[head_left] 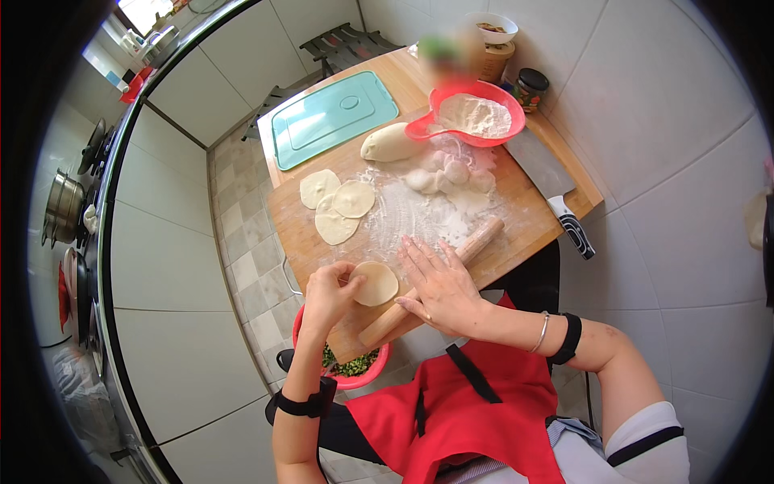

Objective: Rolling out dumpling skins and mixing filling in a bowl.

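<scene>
My left hand [331, 294] pinches the left edge of a round dough wrapper [377, 284] between thumb and fingers. Flat on a wooden rolling pin [481, 239] lies my right hand [438, 286], fingers spread over its middle. The pin runs diagonally across the near edge of a floured wooden cutting board [520, 209]. Farther left on the board, several rolled wrappers [336, 219] overlap one another. Small floured dough pieces [455, 172] sit behind the pin, near a thick dough log [392, 143]. A red plastic scoop-shaped bowl [515, 124] holds white flour.
A cleaver [542, 166] lies along the board's right side, handle overhanging. A teal lid [332, 118] rests at the back left. Behind the flour stand a dark-lidded jar [531, 89] and a white bowl [494, 36] on a tub. Below the near edge is a red basin [378, 370] with chopped greens.
</scene>
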`<state>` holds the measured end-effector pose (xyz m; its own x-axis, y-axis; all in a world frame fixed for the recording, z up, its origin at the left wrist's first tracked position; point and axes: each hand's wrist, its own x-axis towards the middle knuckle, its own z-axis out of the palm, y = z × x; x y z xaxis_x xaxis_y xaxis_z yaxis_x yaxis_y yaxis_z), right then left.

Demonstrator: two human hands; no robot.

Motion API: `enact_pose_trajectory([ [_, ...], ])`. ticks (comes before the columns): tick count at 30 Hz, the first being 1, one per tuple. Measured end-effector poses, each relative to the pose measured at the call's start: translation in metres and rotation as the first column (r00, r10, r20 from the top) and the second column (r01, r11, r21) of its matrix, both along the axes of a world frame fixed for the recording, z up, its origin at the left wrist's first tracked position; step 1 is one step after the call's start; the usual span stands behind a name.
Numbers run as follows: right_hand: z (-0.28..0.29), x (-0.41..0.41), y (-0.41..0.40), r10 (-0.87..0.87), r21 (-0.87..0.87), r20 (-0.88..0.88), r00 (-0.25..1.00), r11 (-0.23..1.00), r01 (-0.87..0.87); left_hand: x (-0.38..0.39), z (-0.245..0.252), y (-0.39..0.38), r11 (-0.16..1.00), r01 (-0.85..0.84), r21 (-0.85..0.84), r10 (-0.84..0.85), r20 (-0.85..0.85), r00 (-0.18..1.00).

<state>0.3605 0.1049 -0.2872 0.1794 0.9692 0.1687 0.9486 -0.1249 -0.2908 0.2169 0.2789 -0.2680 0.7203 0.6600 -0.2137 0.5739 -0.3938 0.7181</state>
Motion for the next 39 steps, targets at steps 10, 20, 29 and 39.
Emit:
enact_pose_trajectory([
  [10, -0.003, -0.006, -0.024, -0.036, 0.041, 0.031, 0.999, 0.999, 0.034, 0.088, 0.014, 0.013, 0.882, 0.43, 0.192, -0.419, -0.097, 0.903],
  [20, -0.008, 0.001, -0.023, -0.013, 0.099, -0.025, 1.0, 0.995, 0.015, 0.091, 0.002, 0.028, 0.956, 0.123, 0.267, -0.127, -0.001, 0.992],
  [29, -0.005, -0.001, -0.025, 0.01, 0.144, -0.047, 0.999, 0.99, -0.003, 0.091, -0.003, -0.008, 0.966, 0.172, 0.195, -0.195, 0.102, 0.976],
  [39, -0.003, 0.009, 0.018, -0.014, 0.1, 0.027, 1.0, 0.995, 0.011, 0.011, 0.014, -0.007, 0.997, 0.063, 0.039, -0.057, -0.127, 0.99],
])
